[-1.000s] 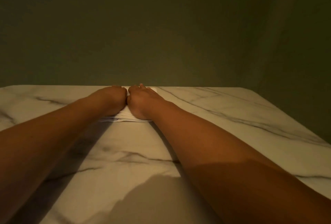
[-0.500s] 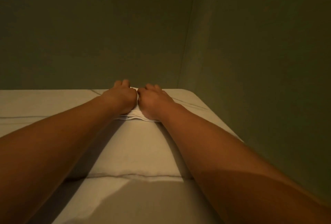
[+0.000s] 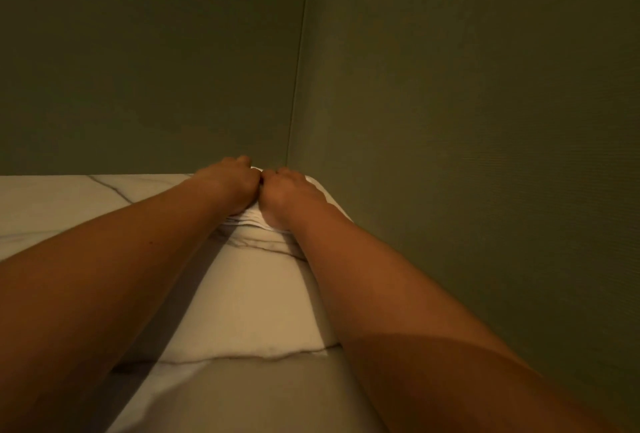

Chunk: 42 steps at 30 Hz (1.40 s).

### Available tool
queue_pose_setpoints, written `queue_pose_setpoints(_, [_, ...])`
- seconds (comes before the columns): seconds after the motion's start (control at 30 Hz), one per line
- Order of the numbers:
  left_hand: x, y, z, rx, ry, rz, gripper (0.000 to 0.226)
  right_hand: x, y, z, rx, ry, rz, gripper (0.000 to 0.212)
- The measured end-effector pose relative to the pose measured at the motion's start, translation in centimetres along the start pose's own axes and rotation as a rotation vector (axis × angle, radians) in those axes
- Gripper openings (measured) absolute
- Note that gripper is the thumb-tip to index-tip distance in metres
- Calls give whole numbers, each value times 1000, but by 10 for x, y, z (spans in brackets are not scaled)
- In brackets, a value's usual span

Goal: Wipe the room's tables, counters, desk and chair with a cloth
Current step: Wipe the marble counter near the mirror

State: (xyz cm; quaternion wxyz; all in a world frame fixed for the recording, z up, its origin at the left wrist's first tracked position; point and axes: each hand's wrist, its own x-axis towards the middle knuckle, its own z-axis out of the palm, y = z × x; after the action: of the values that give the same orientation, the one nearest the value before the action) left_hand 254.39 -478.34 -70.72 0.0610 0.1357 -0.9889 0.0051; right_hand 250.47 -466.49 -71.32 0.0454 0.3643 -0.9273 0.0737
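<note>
A folded white cloth point(image 3: 251, 219) lies on the white marble table point(image 3: 249, 297) at its far right corner. My left hand point(image 3: 228, 187) and my right hand point(image 3: 291, 193) press down on the cloth side by side, thumbs touching. The hands cover most of the cloth; only its near folded edge and a bit at the far side show. Both bare forearms stretch across the tabletop toward the corner. My fingertips are partly hidden beyond the knuckles.
A dark green back wall point(image 3: 138, 69) and a green side wall point(image 3: 467, 121) meet just behind the table's rounded corner. Grey veins cross the marble. The table's right edge runs along the side wall. The light is dim.
Both hands have slid the cloth to the right along the table's far edge, from mid-table into the corner by the side wall.
</note>
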Motion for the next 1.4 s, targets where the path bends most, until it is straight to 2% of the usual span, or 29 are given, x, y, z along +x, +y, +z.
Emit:
queue_pose_setpoints(0.47, [-72,43,-11,87,-19,75,40,-73,13,-8,-20,-52,33,40])
queue_pose_setpoints(0.63, [-118,59,-17,72,-28,102,41,-124,8,-13,-7,44,2,35])
queue_pose_setpoints(0.87, [-191,84,-27,81,-9,191,44,-204,2,-21,27,26,16,37])
queue_pose_setpoints(1.03, [-246,98,-33,44,-6,224,43,-253,-3,-26,35,-44,91,48])
queue_pose_setpoints(1.2, [-302,93,-42,31,7,227,41,-299,-32,-27,41,-63,99,50])
queue_pose_setpoints(1.4, [-362,56,-44,-21,29,187,41,-338,-94,-32,34,-105,17,53])
